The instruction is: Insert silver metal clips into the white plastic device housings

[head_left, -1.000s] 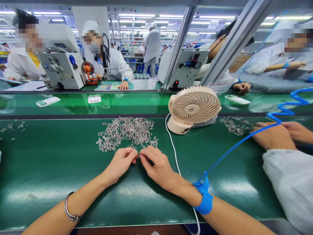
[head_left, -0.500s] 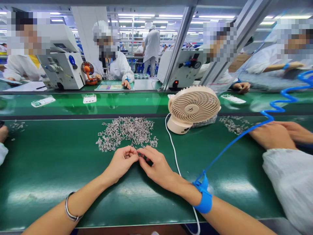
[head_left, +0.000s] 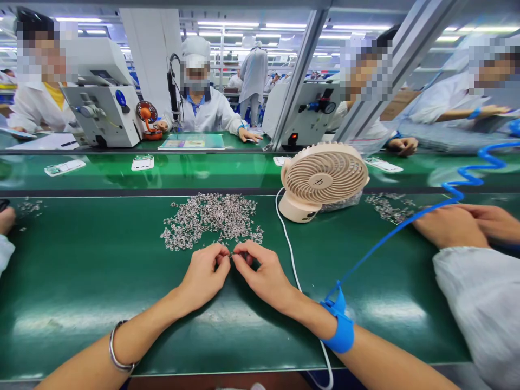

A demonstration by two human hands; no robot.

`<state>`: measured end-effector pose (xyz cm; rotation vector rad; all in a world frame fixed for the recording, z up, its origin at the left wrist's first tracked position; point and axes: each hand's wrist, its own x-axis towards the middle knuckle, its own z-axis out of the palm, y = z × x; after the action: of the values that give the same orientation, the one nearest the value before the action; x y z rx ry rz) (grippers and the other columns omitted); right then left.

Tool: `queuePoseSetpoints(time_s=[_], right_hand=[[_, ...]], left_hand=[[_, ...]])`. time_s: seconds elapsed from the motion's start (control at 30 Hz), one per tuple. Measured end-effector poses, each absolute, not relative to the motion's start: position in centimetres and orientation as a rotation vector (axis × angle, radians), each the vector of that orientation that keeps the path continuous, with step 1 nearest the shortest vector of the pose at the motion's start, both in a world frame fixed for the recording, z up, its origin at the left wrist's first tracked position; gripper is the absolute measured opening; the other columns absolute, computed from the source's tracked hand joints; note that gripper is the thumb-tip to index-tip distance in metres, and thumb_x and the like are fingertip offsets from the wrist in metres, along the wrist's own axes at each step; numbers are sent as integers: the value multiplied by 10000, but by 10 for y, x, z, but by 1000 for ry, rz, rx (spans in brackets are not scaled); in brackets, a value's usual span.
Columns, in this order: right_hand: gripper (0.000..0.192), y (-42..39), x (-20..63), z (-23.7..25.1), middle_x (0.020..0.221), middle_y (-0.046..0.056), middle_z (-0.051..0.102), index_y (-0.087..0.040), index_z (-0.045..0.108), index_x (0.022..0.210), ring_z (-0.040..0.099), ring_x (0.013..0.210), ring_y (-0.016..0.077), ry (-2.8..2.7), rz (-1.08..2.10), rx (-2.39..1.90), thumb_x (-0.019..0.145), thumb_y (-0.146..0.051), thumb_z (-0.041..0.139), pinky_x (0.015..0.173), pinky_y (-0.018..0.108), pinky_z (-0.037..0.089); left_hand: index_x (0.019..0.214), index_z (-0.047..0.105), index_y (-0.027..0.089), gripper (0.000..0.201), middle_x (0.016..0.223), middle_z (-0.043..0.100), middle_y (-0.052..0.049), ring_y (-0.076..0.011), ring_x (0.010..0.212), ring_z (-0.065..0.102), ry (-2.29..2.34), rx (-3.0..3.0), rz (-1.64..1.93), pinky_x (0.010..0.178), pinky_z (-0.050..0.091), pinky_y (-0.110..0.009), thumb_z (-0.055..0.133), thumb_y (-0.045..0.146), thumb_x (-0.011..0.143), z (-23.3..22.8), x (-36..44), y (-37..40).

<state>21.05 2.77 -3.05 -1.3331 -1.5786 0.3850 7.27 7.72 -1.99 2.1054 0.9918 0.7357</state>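
My left hand point(head_left: 204, 275) and my right hand point(head_left: 260, 273) meet fingertip to fingertip on the green mat point(head_left: 81, 271), pinching a tiny metal part point(head_left: 231, 254) between them. Just beyond the fingers lies a spread heap of small silvery metal parts point(head_left: 211, 219). A silver bangle point(head_left: 117, 355) circles my left wrist. A blue wrist strap point(head_left: 341, 327) sits on my right wrist, and its blue coiled cord point(head_left: 406, 225) runs up to the right.
A beige desk fan point(head_left: 323, 179) stands behind right, its white cable point(head_left: 289, 254) crossing the mat. A co-worker's hands point(head_left: 455, 227) and white sleeve point(head_left: 483, 303) work at right beside another parts pile point(head_left: 385, 207). White devices point(head_left: 142, 162) ride the conveyor behind. People sit opposite at machines.
My fingertips shifted slightly while keeping the pinch together at the pile's near edge. Devices on the conveyor slid left. The person opposite sat up and reached to the right.
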Motion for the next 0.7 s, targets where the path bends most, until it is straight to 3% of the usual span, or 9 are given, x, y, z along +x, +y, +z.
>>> queuePoseSetpoints(time_s=[0.3, 0.7], right_hand=[[102, 30, 211, -26, 604, -30, 504, -171, 552, 685, 412, 528, 82, -1362, 733, -1387, 749, -231, 500, 511, 215, 358], [105, 32, 211, -24, 588, -35, 507, -172, 569, 668, 403, 512, 77, -1197, 913, -1350, 683, -275, 585, 499, 216, 348]], left_hand=[[746, 575, 178, 171, 619, 572, 28, -84, 483, 402, 1093, 1963, 832, 485, 318, -214, 451, 293, 771, -17, 72, 78], [726, 571, 178, 186, 605, 552, 29, -83, 479, 392, 1078, 1922, 805, 476, 311, -211, 456, 320, 762, -16, 73, 77]])
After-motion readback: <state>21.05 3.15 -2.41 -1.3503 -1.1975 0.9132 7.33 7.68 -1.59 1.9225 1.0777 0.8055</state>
